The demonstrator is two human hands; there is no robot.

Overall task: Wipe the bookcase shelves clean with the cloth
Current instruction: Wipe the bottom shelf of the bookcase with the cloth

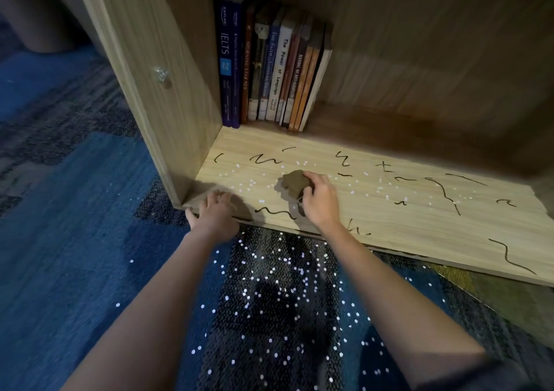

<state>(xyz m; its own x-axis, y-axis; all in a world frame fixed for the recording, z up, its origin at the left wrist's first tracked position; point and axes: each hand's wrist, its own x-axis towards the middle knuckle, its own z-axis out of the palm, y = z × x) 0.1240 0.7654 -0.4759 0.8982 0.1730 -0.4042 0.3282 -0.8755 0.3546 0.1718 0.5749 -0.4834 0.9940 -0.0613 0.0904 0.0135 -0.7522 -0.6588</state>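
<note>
Head view: the left hand (217, 213) rests, fingers loose, on the shelf's (389, 219) front left corner. Just beside it, the right hand (319, 198) grips the bunched cloth (295, 183) against the shelf. Scribbles (446, 194) run off rightward, nearer the right hand.

I have open shelf (404, 210) to the right of the books (275, 69), clear back to the rear wall (434, 54). The books stand packed against the side panel (156, 75) at the back left. Near the front, my left hand (217, 216) rests at the left corner and my right hand (320, 200), gripping the cloth (295, 182), just beside it.
</note>
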